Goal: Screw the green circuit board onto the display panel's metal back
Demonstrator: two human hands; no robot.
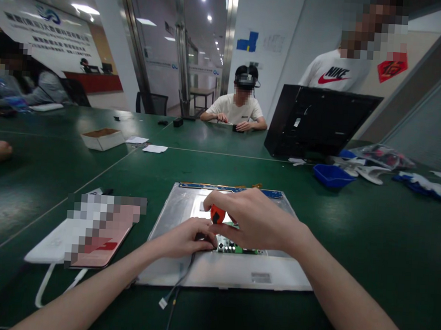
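Note:
My right hand (260, 219) is closed around the orange-red handle of a screwdriver (217, 214), held above a green circuit board (243, 249). The driver's shaft and tip are hidden. Just left of it, my left hand (186, 236) rests with its fingertips pressed together at the board's left edge; whatever they hold is hidden. Dark cables (184, 277) run from under those fingers over the near edge, one ending in a white connector (163, 303). Board and hands are over a flat silver display panel (221, 273) lying on the table, with a blue strip board (193, 186) along its far edge.
Left of the panel lie a white device (49, 244) and a pink phone (105, 247) with white cables. Farther off are an open carton (103, 139), a blue tray (332, 176), gloves (423, 185) and a black monitor (316, 121). Other people are around the green table (368, 244).

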